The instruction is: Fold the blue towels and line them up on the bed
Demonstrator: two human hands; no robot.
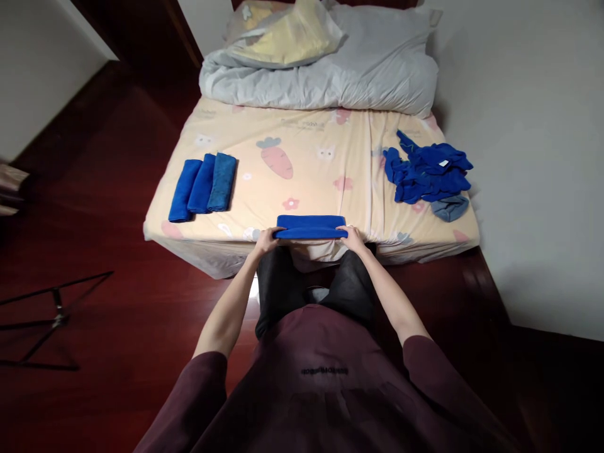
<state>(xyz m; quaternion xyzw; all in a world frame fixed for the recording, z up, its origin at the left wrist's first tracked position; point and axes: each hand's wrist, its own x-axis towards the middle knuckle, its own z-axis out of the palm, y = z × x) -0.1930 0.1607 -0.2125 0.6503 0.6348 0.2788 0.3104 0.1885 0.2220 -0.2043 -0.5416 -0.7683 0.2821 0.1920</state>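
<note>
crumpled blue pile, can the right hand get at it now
Probably not without letting go: the right hand holds the folded blue cloth, though nothing visible stands between that hand and the crumpled blue pile.

"How is the blue cloth looking?"
"It's forming a narrow folded strip, stretching from nine to three o'clock, a crease running lengthwise."
"Where is it lying?"
"It's resting at the six-o'clock edge of the bed."

A dark maroon fabric T-shirt with loose short sleeves carries one line of small dark lettering across its front, worn with charcoal-black cloth trousers.
</note>
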